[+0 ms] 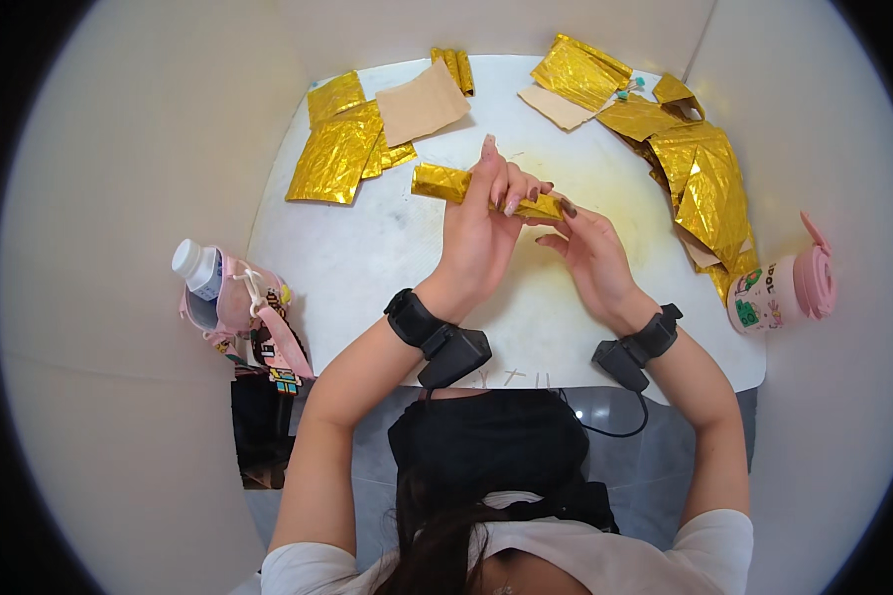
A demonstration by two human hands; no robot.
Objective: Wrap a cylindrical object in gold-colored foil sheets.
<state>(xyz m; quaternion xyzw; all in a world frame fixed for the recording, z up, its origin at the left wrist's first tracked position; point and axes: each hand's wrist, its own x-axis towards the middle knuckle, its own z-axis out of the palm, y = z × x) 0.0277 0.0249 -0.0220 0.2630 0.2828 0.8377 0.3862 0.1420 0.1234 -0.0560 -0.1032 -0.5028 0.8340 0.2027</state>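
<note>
A narrow folded or rolled strip of gold foil paper [439,181] is held up over the middle of the white table. My left hand [478,233] closes around its middle, the fingers lying across it and hiding part of it. At the strip's right end, my right hand [595,253] pinches the tip between thumb and fingers. The strip's left end sticks out past my left hand. Each wrist wears a black strap with a dark box on it.
Gold sheets [332,154] and a tan sheet [424,104] lie at the back left, near small gold rolls [453,71]. More gold sheets [700,169] pile up at the right. A pink cup [784,288] and a pink bag [236,297] holding a white bottle [198,266] flank the table [367,288].
</note>
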